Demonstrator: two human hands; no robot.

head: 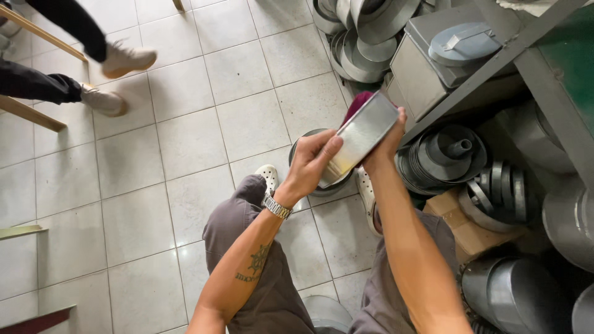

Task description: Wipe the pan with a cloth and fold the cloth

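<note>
I hold a shiny rectangular metal tin (362, 136) tilted in front of me over the tiled floor. My left hand (311, 164) grips its near lower end, thumb laid along the face; a metal watch sits on that wrist. My right hand (390, 139) clasps the tin's right edge from behind. A dark red cloth (357, 104) shows behind the tin's upper left edge. Under the tin a round metal pan (307, 137) rests on the floor between my white shoes.
Stacks of round metal pans (362, 37) lie at the top. A grey metal box with a round lid (445, 52) sits under a green table (572, 55). More tins and moulds (461, 158) crowd the right. Another person's legs and shoes (120, 59) are at upper left.
</note>
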